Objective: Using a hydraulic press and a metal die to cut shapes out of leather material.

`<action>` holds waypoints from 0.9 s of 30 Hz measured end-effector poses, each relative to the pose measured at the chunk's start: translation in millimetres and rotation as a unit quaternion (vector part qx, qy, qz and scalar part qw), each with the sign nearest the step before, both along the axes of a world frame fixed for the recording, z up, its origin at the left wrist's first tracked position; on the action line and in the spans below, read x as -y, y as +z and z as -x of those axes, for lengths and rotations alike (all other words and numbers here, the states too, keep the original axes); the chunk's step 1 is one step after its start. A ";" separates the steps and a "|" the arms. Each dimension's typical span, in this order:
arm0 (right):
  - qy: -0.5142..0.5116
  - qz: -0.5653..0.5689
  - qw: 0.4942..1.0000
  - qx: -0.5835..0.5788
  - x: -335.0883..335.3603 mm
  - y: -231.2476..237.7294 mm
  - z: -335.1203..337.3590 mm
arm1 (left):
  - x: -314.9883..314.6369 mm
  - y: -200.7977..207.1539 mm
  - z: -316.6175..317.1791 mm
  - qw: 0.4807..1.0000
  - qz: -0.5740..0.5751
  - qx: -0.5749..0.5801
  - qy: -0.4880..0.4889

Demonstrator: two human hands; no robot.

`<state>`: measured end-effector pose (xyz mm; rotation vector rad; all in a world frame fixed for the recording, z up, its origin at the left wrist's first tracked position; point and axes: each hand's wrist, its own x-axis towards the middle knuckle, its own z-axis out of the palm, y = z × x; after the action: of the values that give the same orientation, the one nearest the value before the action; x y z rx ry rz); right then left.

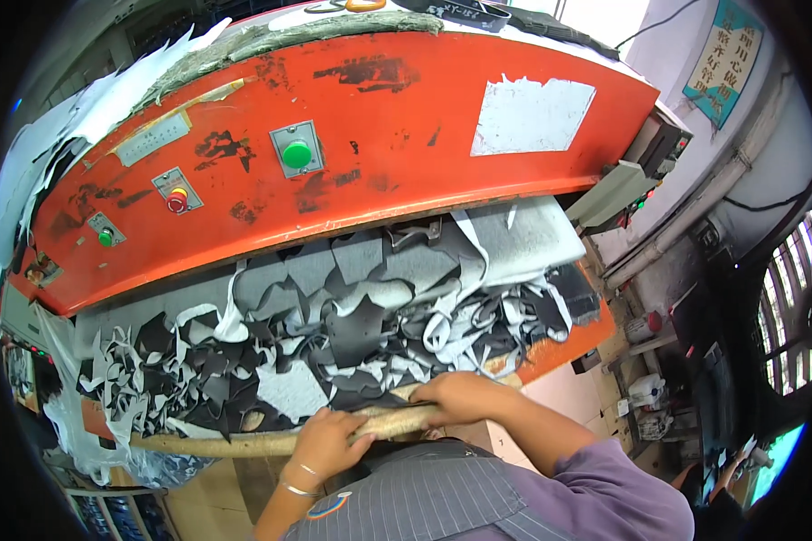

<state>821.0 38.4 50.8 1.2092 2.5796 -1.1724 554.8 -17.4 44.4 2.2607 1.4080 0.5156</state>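
Observation:
A long tan, rounded bar (253, 445) runs along the front edge of the machine bed, close to my body. My left hand (327, 444), with bracelets at the wrist, is closed over this bar, its thumb on the near side. Further right, my right hand (460, 398) curls over the same bar, fingers bent. Just beyond the hands lies a heap of grey-and-black sheet scraps (216, 374), with a larger pale piece (292, 389) near my left hand. A dark cut piece (355, 332) rests on the heap.
An orange press beam (397, 126) spans the bed, carrying green buttons (297, 154) and a red stop button (178, 200). Under it lies a perforated grey sheet (523, 239). A clear plastic bag (68, 406) hangs at the left end. Shelving (650, 347) stands at the right.

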 end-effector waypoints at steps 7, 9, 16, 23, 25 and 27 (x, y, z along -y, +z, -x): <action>-0.192 -0.386 0.902 -0.030 -200.9 -15.4 -37.7 | -154.5 18.3 -29.2 0.987 -0.124 0.102 0.019; -0.173 -0.385 0.906 0.044 -232.3 -31.2 -28.2 | -202.0 -14.1 -45.6 0.988 -0.122 0.089 0.010; -0.086 -0.406 0.909 0.044 -277.3 -44.7 -51.1 | -303.9 -74.6 -92.0 0.987 -0.112 -0.097 0.067; -0.396 -0.121 0.815 -0.404 -214.8 -44.4 -143.0 | -305.3 -86.0 -96.5 0.984 -0.111 -0.128 0.051; -0.391 -0.081 0.832 -0.385 -178.1 -33.8 -164.4 | -302.1 -90.8 -91.3 0.980 -0.127 -0.133 0.071; -0.398 -0.034 0.834 -0.380 -127.9 -36.6 -169.1 | -302.8 -76.5 -97.9 0.990 -0.062 -0.086 0.093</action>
<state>990.1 166.2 14.3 2.3807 2.6064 -2.0687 652.7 285.4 -32.1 2.3301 1.7297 0.4868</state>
